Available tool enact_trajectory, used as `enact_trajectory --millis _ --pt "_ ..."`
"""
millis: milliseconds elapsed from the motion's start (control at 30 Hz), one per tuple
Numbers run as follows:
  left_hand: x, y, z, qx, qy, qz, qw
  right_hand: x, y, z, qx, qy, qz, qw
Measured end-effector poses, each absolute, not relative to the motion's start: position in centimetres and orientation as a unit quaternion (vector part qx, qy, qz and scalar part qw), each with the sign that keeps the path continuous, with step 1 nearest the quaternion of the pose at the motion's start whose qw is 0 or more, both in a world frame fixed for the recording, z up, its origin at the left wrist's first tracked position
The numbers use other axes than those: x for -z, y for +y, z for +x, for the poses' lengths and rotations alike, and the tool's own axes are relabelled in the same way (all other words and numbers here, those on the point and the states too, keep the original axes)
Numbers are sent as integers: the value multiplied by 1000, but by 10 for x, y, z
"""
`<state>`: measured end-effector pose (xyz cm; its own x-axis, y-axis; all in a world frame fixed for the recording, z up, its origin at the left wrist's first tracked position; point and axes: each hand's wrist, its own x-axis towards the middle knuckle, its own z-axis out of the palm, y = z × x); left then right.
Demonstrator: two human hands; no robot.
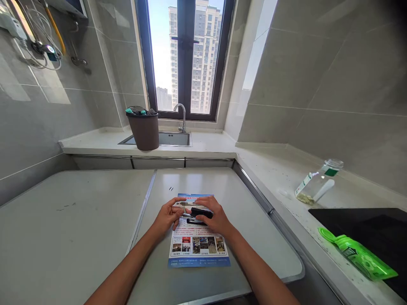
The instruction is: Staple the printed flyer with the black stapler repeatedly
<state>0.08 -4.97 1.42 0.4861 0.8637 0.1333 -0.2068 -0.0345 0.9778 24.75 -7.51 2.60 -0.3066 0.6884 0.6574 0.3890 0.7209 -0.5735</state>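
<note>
A black stapler point(202, 212) is in my right hand point(213, 214), whose fingers are wrapped round its body over the printed flyer. The stapler's top and base stand apart, with bright metal showing at its left end. My left hand point(170, 215) is closed at that end, thumb and fingertips pinched together. A tiny pale thing seems to be between them, too small to name. Beneath both hands lies the colourful flyer point(199, 261), with a blue lower band and a row of small photos. Two small dark slivers point(171, 188) lie on the table just beyond the flyer.
The pale folding table point(95, 212) has a metal seam left of the flyer. Behind it, a brown bin point(143, 131) stands by the sink point(174, 139) and tap point(182, 116). On the right counter are a glass jar point(319, 182), a green pouch point(362, 256) and a black hob point(369, 224).
</note>
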Motion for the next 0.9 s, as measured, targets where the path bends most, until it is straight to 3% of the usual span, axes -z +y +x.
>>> enact_trajectory --millis 167,467,600,700,900 --pt "-17 -61 8 -368 243 614 655 -25 -84 222 -95 -822 -236 509" --pt "-19 -66 15 -373 240 622 646 -33 -90 220 -77 -810 -246 526" --pt "-20 -62 11 -440 287 604 599 -28 -67 245 -129 -705 -427 552" --pt "-18 -55 7 -497 342 584 543 -20 -35 284 -168 -579 -644 471" --pt "-10 -41 0 -524 416 559 489 5 16 339 -159 -489 -758 402"
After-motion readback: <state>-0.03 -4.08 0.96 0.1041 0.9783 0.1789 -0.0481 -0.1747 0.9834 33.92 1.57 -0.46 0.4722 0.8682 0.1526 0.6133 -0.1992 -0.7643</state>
